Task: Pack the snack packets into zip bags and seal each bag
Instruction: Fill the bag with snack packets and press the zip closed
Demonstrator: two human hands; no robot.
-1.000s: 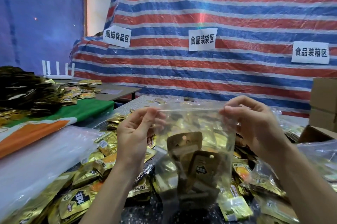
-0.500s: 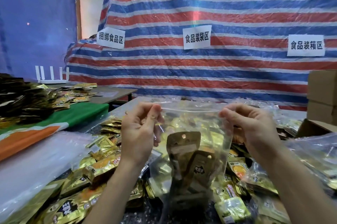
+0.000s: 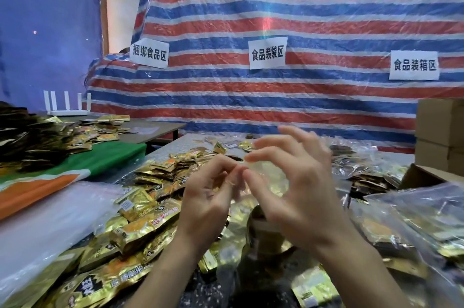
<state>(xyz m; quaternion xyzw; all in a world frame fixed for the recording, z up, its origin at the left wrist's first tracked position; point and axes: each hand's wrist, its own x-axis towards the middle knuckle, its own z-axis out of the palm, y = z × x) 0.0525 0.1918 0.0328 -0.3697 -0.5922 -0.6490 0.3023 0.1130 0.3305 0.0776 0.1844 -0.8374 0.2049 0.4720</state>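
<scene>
CHANGE left hand (image 3: 211, 197) and right hand (image 3: 298, 194) slide from zip bag (image 3: 266, 182) corners to mid-strip | FINGERS both pinch its top, right's spare ones splayed | BAG above near edge of table (image 3: 173, 154), snack packets (image 3: 262, 230) inside | TASK sealing likely underway

glossy gold foil snack packets (image 3: 140, 228), clear plastic zip bag (image 3: 261, 237), woven tarp (image 3: 276, 96)

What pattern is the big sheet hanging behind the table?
The sheet has red, blue and white stripes, clearest in head view.
</scene>
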